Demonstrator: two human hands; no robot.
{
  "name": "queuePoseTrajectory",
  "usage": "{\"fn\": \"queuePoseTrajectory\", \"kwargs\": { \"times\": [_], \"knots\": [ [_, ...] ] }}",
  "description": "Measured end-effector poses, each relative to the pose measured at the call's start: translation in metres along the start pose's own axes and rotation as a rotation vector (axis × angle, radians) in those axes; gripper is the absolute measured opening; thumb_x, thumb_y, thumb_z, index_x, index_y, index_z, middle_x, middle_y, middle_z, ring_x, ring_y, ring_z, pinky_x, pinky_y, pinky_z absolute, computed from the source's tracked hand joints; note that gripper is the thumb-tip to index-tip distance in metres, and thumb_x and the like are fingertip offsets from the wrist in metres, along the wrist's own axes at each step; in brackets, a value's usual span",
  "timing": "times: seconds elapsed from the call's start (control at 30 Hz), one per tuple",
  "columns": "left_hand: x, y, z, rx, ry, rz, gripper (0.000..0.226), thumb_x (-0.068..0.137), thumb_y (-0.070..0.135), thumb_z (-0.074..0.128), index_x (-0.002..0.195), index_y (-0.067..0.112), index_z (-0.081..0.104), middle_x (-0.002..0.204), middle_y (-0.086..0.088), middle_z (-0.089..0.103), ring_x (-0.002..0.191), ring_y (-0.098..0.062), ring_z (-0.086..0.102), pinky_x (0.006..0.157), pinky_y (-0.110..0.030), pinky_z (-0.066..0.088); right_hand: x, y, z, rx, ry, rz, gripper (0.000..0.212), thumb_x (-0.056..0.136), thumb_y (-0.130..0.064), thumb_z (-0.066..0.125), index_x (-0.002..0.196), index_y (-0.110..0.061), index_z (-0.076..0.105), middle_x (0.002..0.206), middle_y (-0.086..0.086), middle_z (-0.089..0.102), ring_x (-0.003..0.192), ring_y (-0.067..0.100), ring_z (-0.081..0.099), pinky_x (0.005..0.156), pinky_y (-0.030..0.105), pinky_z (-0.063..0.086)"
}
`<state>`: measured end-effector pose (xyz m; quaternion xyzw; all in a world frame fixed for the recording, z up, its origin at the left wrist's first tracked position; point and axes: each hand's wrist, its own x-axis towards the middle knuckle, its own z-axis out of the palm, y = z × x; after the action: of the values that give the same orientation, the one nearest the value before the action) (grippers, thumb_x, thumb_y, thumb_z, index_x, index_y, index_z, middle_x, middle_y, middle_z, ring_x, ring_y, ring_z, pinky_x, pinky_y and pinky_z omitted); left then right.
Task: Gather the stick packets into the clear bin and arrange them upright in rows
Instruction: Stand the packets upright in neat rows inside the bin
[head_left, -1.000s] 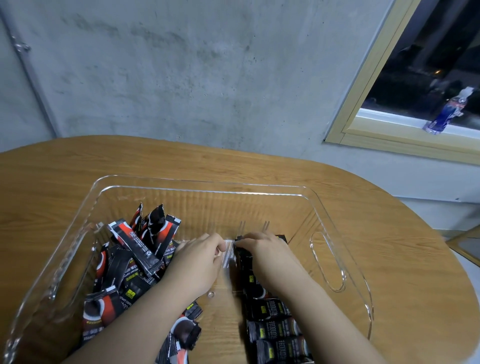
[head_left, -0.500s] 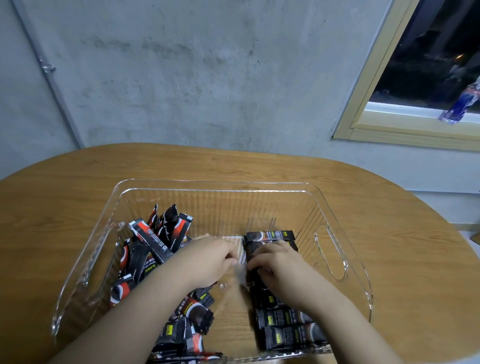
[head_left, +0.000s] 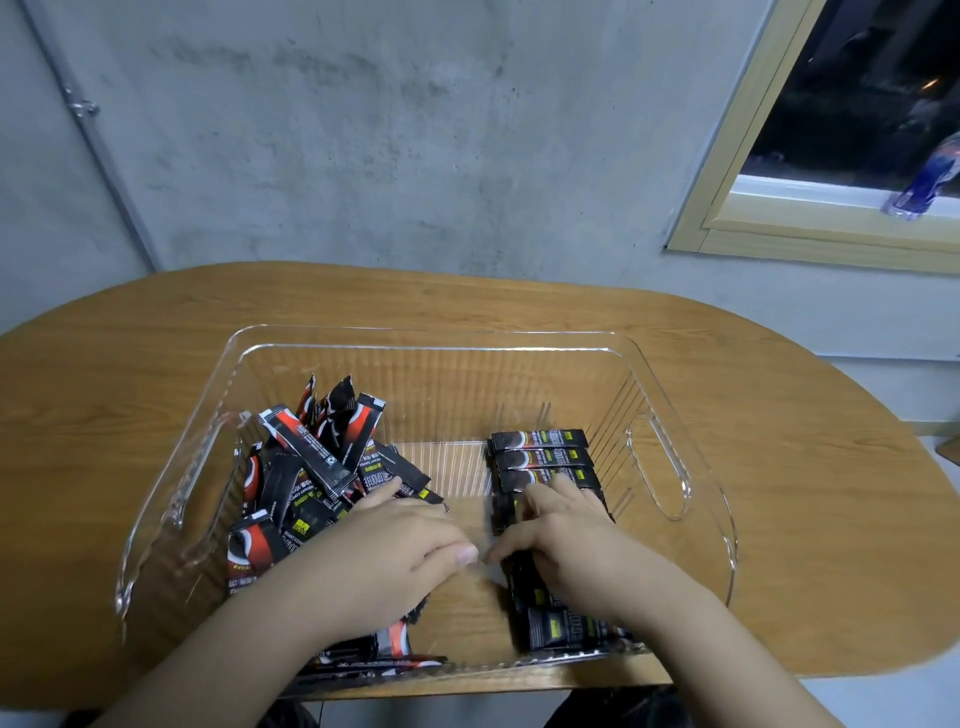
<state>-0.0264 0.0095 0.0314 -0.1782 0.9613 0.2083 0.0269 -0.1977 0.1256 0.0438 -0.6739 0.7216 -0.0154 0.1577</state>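
Stick packets, slim black foil sachets with red and white printing, all lie inside the clear ribbed plastic bin (head_left: 675, 395) with cut-out side handles, which sits on the rounded wooden table (head_left: 779, 415). Only the head view is given, so everything comes from it.

Progress looks partial. A tidy row of packets (head_left: 540, 457) runs from just beyond the right hand's fingertips back under the palm and on toward the near wall, each packet edge-on and pressed against the next. A loose heap of packets (head_left: 311, 467) lies beyond and outside the left hand's fingers, some leaning on the far-left wall, others flat and crossed. I judge that one row is built and that most of the packets are yet to be sorted. Between the two thumbs a strip of bare bin floor shows.

The right hand (head_left: 566, 540) rests palm-down on the row, fingers (head_left: 563, 491) spread moderately and curled over the packet tops, thumb against the row's inner side. It seems to be pressing or squaring them rather than lifting one.

The left hand (head_left: 395, 540) lies palm-down at the heap's edge, fingers loosely together and reaching into the packets. Whether anything is pinched beneath them I cannot tell. Its thumb points at the right thumb, nearly touching.
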Motion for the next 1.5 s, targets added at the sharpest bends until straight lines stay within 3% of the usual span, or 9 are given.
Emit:
{"fn": "queuePoseTrajectory", "kwargs": {
  "times": [0.17,0.3,0.57,0.8,1.0,1.1,1.17,1.27,1.5],
  "knots": [
    [-0.004,0.004,0.007,0.063,-0.017,0.079,0.058,0.084,0.067,0.018,0.099,0.033,0.063,0.114,0.020,0.058,0.132,0.013,0.021,0.106,-0.018,-0.021,-0.006,-0.001,0.002,-0.006,-0.054,-0.045,0.051,0.086,0.001,0.047,0.107,-0.041,0.068,0.095,-0.004,0.036,0.097,0.018,0.030,0.086,0.033,0.029],
    [-0.002,0.003,0.014,0.101,-0.047,0.056,0.031,0.097,0.048,0.040,0.100,0.030,0.065,0.114,0.020,0.058,0.134,0.009,0.022,0.109,-0.022,-0.020,-0.007,0.000,0.003,-0.056,-0.053,-0.044,0.052,0.082,0.005,0.050,0.104,-0.038,0.069,0.089,-0.008,0.029,0.096,0.018,0.029,0.082,0.030,0.026],
    [-0.002,-0.001,0.016,0.192,-0.045,0.003,0.029,0.097,0.042,0.045,0.094,0.024,0.067,0.112,0.018,0.059,0.129,0.007,0.030,0.104,-0.019,-0.024,-0.007,-0.006,0.001,-0.084,-0.063,-0.086,0.049,0.088,0.002,0.047,0.108,-0.038,0.068,0.093,-0.006,0.028,0.093,0.016,0.024,0.085,0.032,0.028],
    [0.000,0.008,-0.001,0.235,-0.015,0.034,0.073,0.079,0.064,-0.001,0.097,0.029,0.062,0.107,0.016,0.058,0.119,0.004,0.041,0.117,-0.026,-0.011,0.000,-0.008,-0.008,-0.141,0.006,-0.071,0.046,0.091,-0.007,0.042,0.120,-0.039,0.059,0.094,-0.004,0.027,0.089,0.014,0.015,0.076,0.030,0.016],
    [0.009,-0.006,-0.007,0.266,0.030,-0.091,0.042,0.101,0.047,0.023,0.136,0.038,0.044,0.148,0.021,0.032,0.145,-0.003,0.007,0.109,-0.028,-0.018,0.005,-0.006,-0.005,-0.182,0.007,-0.001,0.046,0.092,-0.007,0.042,0.120,-0.038,0.060,0.101,-0.001,0.032,0.101,0.020,0.027,0.080,0.032,0.024],
    [0.009,-0.012,0.001,0.296,0.043,-0.077,0.074,0.084,0.060,-0.006,0.144,0.037,0.032,0.157,0.017,0.014,0.146,-0.006,-0.002,0.108,-0.033,-0.019,0.005,-0.004,-0.004,-0.176,0.004,-0.010,0.045,0.093,-0.009,0.040,0.120,-0.039,0.060,0.101,-0.002,0.032,0.101,0.020,0.028,0.083,0.034,0.028],
    [0.008,-0.013,0.003,0.295,0.090,-0.083,0.086,0.074,0.058,-0.010,0.140,0.036,0.041,0.155,0.016,0.021,0.146,-0.009,0.010,0.110,-0.038,-0.011,0.008,-0.006,-0.004,-0.157,0.005,-0.025,0.045,0.093,-0.009,0.039,0.122,-0.039,0.058,0.099,-0.003,0.030,0.096,0.017,0.023,0.086,0.033,0.027],
    [0.008,-0.015,0.005,0.438,0.103,-0.106,0.053,0.088,0.049,0.023,0.108,0.035,0.071,0.123,0.014,0.063,0.119,-0.009,0.058,0.102,-0.042,0.030,0.013,-0.007,-0.007,-0.159,0.037,-0.013,0.042,0.096,-0.016,0.036,0.129,-0.036,0.051,0.099,-0.003,0.029,0.100,0.019,0.026,0.085,0.032,0.025],
    [0.009,-0.019,0.014,0.431,0.126,-0.160,0.074,0.100,0.042,0.003,0.091,0.034,0.076,0.103,0.016,0.071,0.104,-0.009,0.066,0.091,-0.043,0.049,0.019,-0.003,-0.005,-0.207,0.013,0.040,0.046,0.088,-0.005,0.040,0.121,-0.033,0.058,0.097,-0.002,0.028,0.107,0.023,0.030,0.079,0.032,0.023]
  ]
}}
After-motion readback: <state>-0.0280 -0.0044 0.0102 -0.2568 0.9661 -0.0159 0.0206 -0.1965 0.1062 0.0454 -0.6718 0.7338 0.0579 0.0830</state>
